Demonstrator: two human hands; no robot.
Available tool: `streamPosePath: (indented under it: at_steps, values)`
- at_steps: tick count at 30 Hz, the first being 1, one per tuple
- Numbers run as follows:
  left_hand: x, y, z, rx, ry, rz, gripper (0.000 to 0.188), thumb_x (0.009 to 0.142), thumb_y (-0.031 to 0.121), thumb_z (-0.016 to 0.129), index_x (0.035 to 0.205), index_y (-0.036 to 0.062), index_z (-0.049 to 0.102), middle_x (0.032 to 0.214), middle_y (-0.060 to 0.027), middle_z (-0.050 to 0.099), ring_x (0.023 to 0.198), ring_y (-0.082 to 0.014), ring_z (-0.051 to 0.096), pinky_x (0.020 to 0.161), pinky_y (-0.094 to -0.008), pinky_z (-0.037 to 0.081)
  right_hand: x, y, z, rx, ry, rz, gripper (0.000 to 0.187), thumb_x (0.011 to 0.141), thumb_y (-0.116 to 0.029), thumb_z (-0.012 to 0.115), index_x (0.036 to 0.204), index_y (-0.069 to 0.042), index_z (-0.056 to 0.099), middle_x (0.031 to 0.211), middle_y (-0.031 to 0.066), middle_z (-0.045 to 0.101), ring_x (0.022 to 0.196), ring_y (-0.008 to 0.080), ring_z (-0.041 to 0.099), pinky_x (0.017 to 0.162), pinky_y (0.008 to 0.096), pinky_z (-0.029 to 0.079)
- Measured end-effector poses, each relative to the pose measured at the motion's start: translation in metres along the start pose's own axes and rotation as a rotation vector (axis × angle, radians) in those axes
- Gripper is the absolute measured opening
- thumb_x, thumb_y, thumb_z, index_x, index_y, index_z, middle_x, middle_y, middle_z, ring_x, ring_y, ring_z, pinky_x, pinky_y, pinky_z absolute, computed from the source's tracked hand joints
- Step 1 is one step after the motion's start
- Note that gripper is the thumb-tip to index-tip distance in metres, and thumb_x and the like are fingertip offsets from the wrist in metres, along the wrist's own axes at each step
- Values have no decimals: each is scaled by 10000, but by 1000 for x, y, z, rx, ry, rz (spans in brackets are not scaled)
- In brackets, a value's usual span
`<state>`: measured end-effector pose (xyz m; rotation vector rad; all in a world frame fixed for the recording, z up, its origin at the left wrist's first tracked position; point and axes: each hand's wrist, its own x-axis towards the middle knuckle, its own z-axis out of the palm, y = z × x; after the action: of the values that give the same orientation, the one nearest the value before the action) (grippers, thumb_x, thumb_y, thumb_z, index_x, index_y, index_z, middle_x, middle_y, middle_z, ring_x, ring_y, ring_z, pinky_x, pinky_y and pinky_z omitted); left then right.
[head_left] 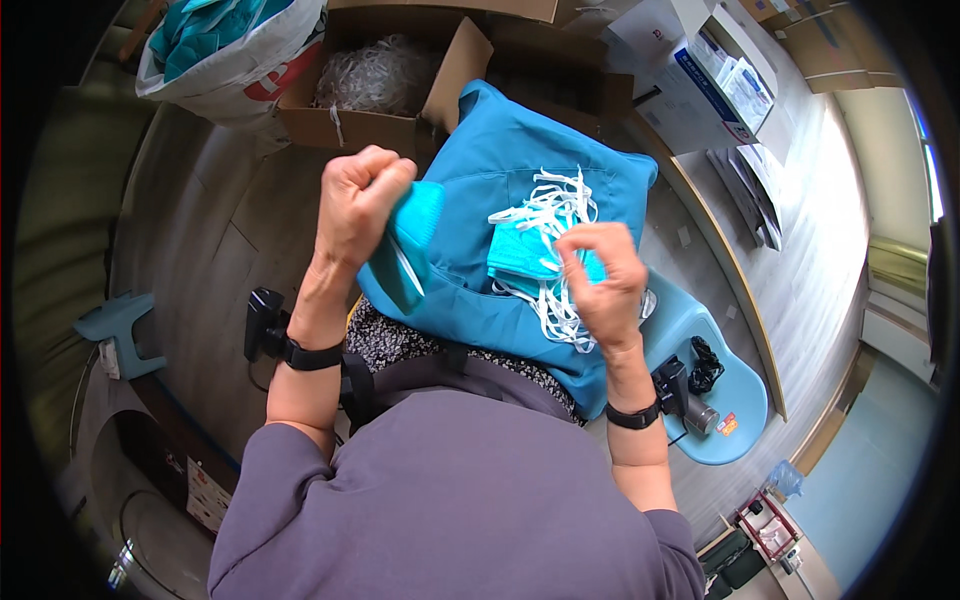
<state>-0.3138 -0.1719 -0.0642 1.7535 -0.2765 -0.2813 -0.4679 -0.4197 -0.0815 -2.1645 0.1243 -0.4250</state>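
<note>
My left hand (362, 200) is closed on a turquoise folded face mask (412, 245), which hangs from the fist with a white strap along its side. On the blue cloth (470, 150) over my lap lies a stack of similar turquoise face masks (522, 252). Their white straps (560, 200) spill loosely over the stack's far and near sides. Above the stack's right part, my right hand (608, 275) is curled with thumb and forefinger pinched together. Whatever the pinch holds, if anything, is too small to make out.
Beyond the cloth stands an open cardboard box (375, 132) of tangled white straps. A white sack (225, 80) with turquoise pieces is at far left. To my right sits a light blue plastic stool (735, 390) with a crumpled black thing (706, 365); a white carton (700, 95) stands farther off.
</note>
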Motion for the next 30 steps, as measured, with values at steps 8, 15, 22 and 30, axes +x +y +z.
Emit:
streamPosePath:
  at_steps: [8,15,22,30]
  values:
    - [-15,8,37,92,-371,-143,448,910,206,707,569,54,459,566,89,348,559,-17,291,483,-263,207,4,-7,15,-253,-268,-173,239,708,-140,806,904,-62,694,945,79,670,955,265,609,863,394,453]
    - [-26,16,41,63,-419,-178,231,873,170,744,749,17,621,653,56,534,549,-3,362,494,-213,311,3,10,19,-1,-6,-12,113,756,-74,776,854,-42,730,915,80,696,932,237,612,865,360,455]
    - [-36,24,87,249,-269,270,413,757,180,861,1096,14,693,987,-58,704,557,-71,435,499,-245,377,10,-11,6,713,150,540,130,939,-94,677,978,0,758,910,62,708,903,103,614,782,256,470]
    - [-39,26,95,179,-190,-32,327,878,206,780,1066,-32,655,884,-91,732,600,-52,535,526,-217,440,11,-14,16,381,63,108,215,843,-15,718,1057,-14,740,1011,104,727,953,192,666,822,285,487]
